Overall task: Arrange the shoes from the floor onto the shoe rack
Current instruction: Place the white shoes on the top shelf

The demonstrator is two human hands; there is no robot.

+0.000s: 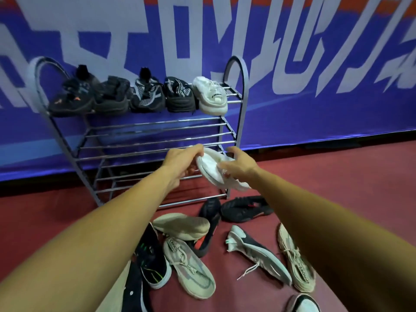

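A grey metal shoe rack point(244, 91) stands against the wall. Its top shelf carries several dark shoes and one white shoe point(211, 95) at the right end. I hold a second white shoe point(213, 168) in front of the rack's middle shelves, tilted on its side with the sole towards me. My left hand point(182, 161) grips its left end, and my right hand point(238, 164) grips its right side. Several shoes lie scattered on the floor below: a beige shoe point(189, 269), an upturned beige one point(182, 225) and black shoes point(245, 208).
The red floor point(337, 188) spreads to the right of the rack. A blue banner with big white letters point(292, 122) covers the wall behind. More shoes lie at the right, a dark-and-white one point(258, 253) and a beige one point(295, 260). The rack's lower shelves point(135, 149) are bare rods.
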